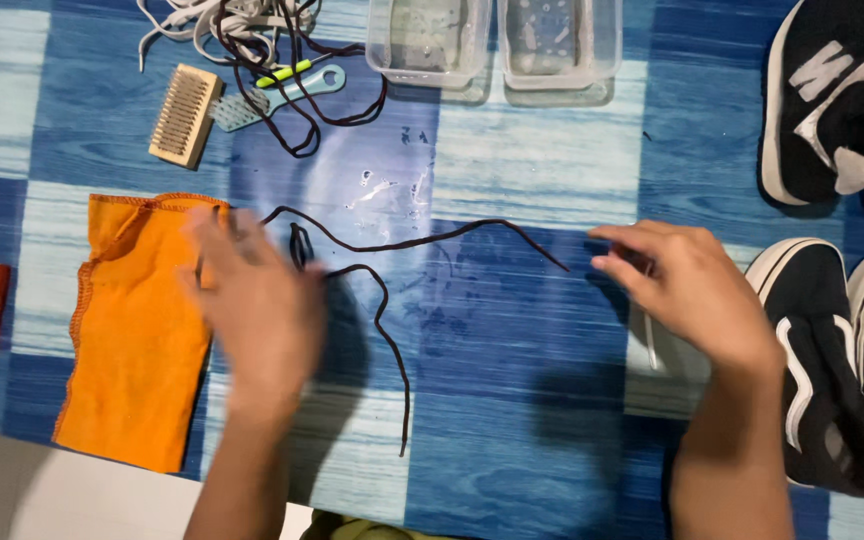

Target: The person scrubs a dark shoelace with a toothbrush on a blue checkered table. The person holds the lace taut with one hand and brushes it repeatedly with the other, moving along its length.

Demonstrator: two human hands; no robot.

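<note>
Looks like a home shoe-cleaning setup: blue checked floor mat (512, 400), wooden scrub brush (185, 115), orange cloths (137, 330), plastic tubs (430, 40), black sneakers (822, 360) lined up alongside.

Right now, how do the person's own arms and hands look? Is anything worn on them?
Both forearms are bare, with no sleeves in view. The left hand is motion-blurred, so small details on it cannot be told. The right hand is sharp: no glove, ring, watch or bracelet shows on it or its wrist.
</note>
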